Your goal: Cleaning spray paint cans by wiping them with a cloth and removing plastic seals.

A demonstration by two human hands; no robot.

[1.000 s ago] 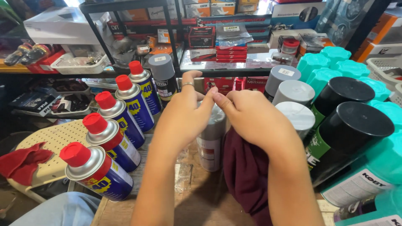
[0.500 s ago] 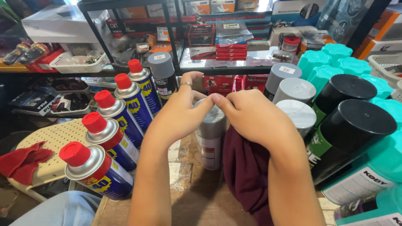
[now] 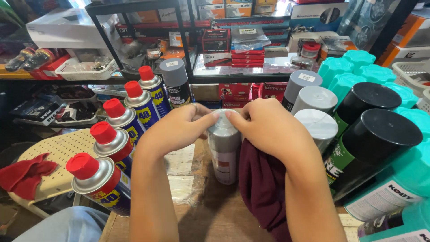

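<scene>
Little has changed over the last second: both hands stay on the grey spray can at bench centre. The left hand pinches its cap; the right hand grips the cap too (maroon cloth hangs at 5 o'clock).

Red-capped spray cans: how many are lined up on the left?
5. They run in a diagonal row: nearest, next, middle, fourth, farthest beside a grey-capped can. None seems hidden.
</scene>
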